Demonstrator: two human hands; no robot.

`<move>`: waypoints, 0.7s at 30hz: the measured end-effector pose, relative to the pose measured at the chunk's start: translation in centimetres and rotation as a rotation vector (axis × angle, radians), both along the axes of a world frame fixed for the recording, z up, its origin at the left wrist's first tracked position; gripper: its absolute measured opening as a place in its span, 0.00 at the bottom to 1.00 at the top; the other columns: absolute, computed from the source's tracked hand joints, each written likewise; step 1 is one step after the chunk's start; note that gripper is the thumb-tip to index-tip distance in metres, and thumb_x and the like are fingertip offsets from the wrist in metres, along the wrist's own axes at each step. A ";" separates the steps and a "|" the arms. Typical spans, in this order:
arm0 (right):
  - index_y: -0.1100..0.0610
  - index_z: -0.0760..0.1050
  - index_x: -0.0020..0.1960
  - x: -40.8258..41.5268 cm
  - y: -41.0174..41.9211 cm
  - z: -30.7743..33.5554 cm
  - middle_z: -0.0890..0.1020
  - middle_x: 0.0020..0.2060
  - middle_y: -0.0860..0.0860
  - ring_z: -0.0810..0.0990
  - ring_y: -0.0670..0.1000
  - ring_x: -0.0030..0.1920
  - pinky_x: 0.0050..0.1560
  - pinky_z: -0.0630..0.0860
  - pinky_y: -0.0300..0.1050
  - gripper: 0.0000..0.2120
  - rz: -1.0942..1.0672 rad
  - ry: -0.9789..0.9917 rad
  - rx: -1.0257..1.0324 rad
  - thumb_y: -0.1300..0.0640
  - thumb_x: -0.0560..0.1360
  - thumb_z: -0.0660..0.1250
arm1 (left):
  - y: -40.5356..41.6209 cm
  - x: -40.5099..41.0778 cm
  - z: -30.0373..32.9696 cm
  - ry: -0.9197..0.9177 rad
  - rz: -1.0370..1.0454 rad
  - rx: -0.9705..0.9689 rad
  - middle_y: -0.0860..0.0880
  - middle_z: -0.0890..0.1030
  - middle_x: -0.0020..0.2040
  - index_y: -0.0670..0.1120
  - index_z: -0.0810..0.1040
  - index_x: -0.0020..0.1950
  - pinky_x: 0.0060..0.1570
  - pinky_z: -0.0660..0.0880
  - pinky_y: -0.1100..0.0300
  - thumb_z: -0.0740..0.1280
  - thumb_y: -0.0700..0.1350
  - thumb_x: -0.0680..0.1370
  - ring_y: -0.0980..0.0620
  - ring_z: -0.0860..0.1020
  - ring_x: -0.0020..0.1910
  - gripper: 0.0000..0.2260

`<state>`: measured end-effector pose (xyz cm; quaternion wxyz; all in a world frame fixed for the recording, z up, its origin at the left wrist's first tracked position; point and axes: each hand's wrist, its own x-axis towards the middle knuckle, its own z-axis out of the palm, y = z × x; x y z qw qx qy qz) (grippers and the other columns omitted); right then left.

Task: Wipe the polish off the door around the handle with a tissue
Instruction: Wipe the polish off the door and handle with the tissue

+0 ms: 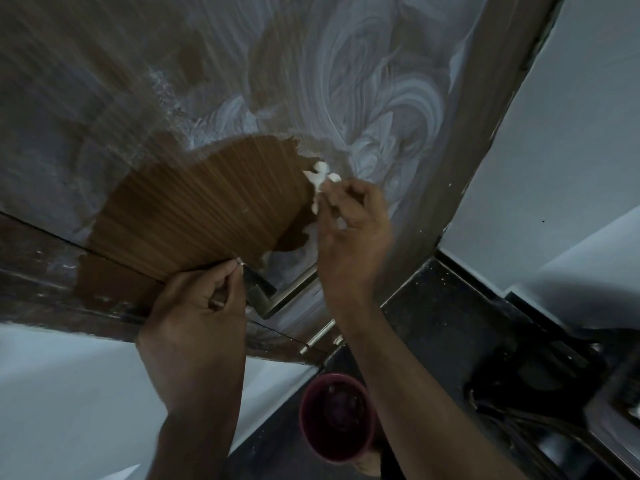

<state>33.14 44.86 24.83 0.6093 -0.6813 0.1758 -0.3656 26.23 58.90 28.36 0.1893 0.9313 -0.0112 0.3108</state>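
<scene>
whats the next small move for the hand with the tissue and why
Probably sweep the tissue rightward into the white swirls of polish. The right hand pinches it right at the edge of the wiped patch, where bare wood ends, and polish also remains around the handle just below. The left hand sits by the handle, out of that path.

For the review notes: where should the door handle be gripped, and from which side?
Judging by its pose, grip the door handle on the free lever bar, coming from the right, open-ended side. The bar stands off the door, leaving finger room, while the left hand crowds its mounted end.
</scene>
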 end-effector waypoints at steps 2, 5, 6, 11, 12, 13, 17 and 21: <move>0.65 0.83 0.52 0.8 -1.7 -1.6 0.81 0.45 0.45 0.82 0.37 0.44 0.44 0.77 0.26 0.08 -0.028 0.132 0.193 0.68 0.73 0.74 | -0.1 0.0 0.2 0.021 -0.002 -0.014 0.45 0.87 0.44 0.42 0.88 0.50 0.37 0.71 0.62 0.75 0.42 0.77 0.47 0.82 0.35 0.05; 0.60 0.85 0.48 1.3 -2.9 -4.7 0.86 0.43 0.51 0.85 0.44 0.41 0.45 0.80 0.32 0.05 -0.038 0.367 0.334 0.65 0.72 0.75 | -0.3 -0.1 0.2 0.069 -0.005 -0.042 0.46 0.87 0.46 0.43 0.88 0.51 0.38 0.67 0.70 0.75 0.42 0.76 0.52 0.81 0.37 0.05; 0.59 0.85 0.47 1.3 -3.0 -5.7 0.87 0.42 0.53 0.86 0.46 0.41 0.46 0.82 0.37 0.05 -0.012 0.435 0.433 0.66 0.72 0.75 | -0.4 -0.1 0.2 0.083 -0.013 -0.042 0.47 0.87 0.46 0.43 0.88 0.51 0.39 0.66 0.72 0.75 0.42 0.76 0.54 0.80 0.38 0.05; 0.59 0.84 0.47 0.8 -3.7 -6.1 0.87 0.45 0.56 0.86 0.58 0.49 0.50 0.83 0.50 0.03 0.097 0.583 0.622 0.64 0.74 0.72 | -0.6 -0.1 0.1 0.104 -0.044 -0.058 0.48 0.86 0.45 0.45 0.87 0.53 0.41 0.69 0.70 0.75 0.43 0.77 0.55 0.80 0.38 0.06; 0.59 0.84 0.47 0.9 -3.7 -4.9 0.87 0.43 0.54 0.87 0.55 0.47 0.47 0.84 0.45 0.03 0.083 0.506 0.574 0.65 0.74 0.74 | -0.6 -0.1 0.0 0.101 -0.048 -0.062 0.49 0.86 0.45 0.45 0.87 0.54 0.41 0.71 0.67 0.74 0.43 0.77 0.55 0.80 0.38 0.06; 0.58 0.84 0.45 1.1 -3.7 -3.6 0.87 0.41 0.52 0.87 0.51 0.45 0.44 0.84 0.40 0.04 0.062 0.400 0.499 0.65 0.73 0.75 | -0.6 0.0 -0.1 0.099 -0.053 -0.064 0.49 0.86 0.45 0.46 0.87 0.54 0.41 0.71 0.66 0.74 0.43 0.78 0.55 0.79 0.38 0.06; 0.53 0.83 0.43 1.1 -3.4 -1.0 0.84 0.43 0.49 0.84 0.44 0.45 0.47 0.81 0.34 0.07 0.043 0.122 0.211 0.64 0.71 0.77 | -0.7 0.1 -0.4 0.086 -0.063 -0.063 0.48 0.85 0.45 0.45 0.87 0.53 0.43 0.69 0.70 0.73 0.43 0.79 0.56 0.78 0.39 0.06; 0.56 0.84 0.44 0.9 -2.7 -6.6 0.85 0.41 0.49 0.84 0.43 0.41 0.47 0.84 0.43 0.04 -0.018 0.378 0.307 0.64 0.72 0.75 | -0.5 -0.2 -0.7 0.073 -0.014 -0.073 0.48 0.85 0.44 0.45 0.87 0.53 0.42 0.68 0.70 0.73 0.44 0.79 0.55 0.77 0.39 0.06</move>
